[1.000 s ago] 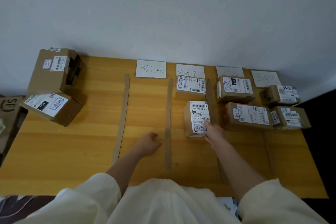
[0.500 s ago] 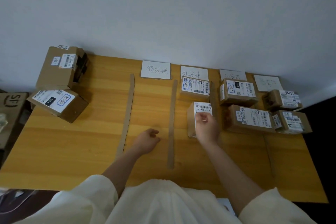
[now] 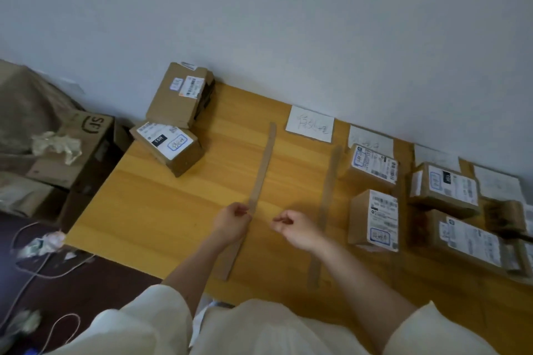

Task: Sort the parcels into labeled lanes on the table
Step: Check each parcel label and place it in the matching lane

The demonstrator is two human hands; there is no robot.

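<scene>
Two unsorted cardboard parcels sit at the table's far left: a large one (image 3: pixel 180 95) leaning on a smaller one (image 3: pixel 170 147) with a white label. Cardboard strips (image 3: pixel 261 170) (image 3: pixel 327 181) divide the wooden table (image 3: pixel 161 204) into lanes, each headed by a handwritten paper label (image 3: pixel 311 127). The second lane holds two parcels (image 3: pixel 373 167) (image 3: pixel 375 220). Further right lie more parcels (image 3: pixel 445 189) (image 3: pixel 464 242). My left hand (image 3: pixel 232 222) and right hand (image 3: pixel 294 228) hover over the middle of the table, both loosely curled and holding nothing.
The wall runs along the table's far edge. Left of the table stands an open cardboard box (image 3: pixel 86 135) with crumpled paper (image 3: pixel 57 144). Cables (image 3: pixel 34 271) and scraps lie on the dark floor at lower left.
My right hand has let go of the near parcel in the second lane and drawn back left towards my left hand. The view has swung left and tilted.
</scene>
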